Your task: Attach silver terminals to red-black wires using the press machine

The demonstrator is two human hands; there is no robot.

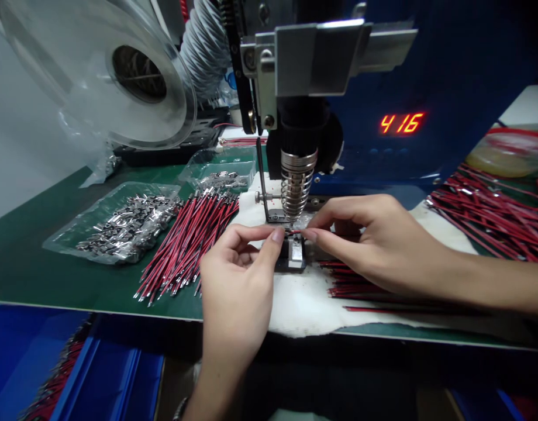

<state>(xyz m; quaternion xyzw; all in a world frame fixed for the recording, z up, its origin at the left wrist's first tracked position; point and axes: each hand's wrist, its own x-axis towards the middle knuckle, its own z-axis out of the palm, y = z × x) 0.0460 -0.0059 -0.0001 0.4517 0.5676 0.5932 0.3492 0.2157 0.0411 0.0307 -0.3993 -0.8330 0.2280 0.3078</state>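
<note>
My right hand point(374, 245) pinches a short red-and-black wire point(294, 232) between thumb and index finger, just under the soldering machine's spring-wrapped tip point(299, 184). From the left, my left hand point(242, 280) has its thumb and index finger closed at the same spot. What sits between those left fingertips is too small to make out. Both hands meet over a small metal fixture point(296, 252) on the machine's base. Below my right hand lie several more red-and-black wires point(352, 286) on a white cloth point(295, 304).
To the left, a clear tray point(62, 242) holds small metal parts, beside a pile of red-and-black wires point(181, 245). Behind is a second clear tray point(247, 161). More wires point(497, 216) lie at right. A blue machine housing point(365, 169) reads 416. A large reel point(89, 76) stands back left.
</note>
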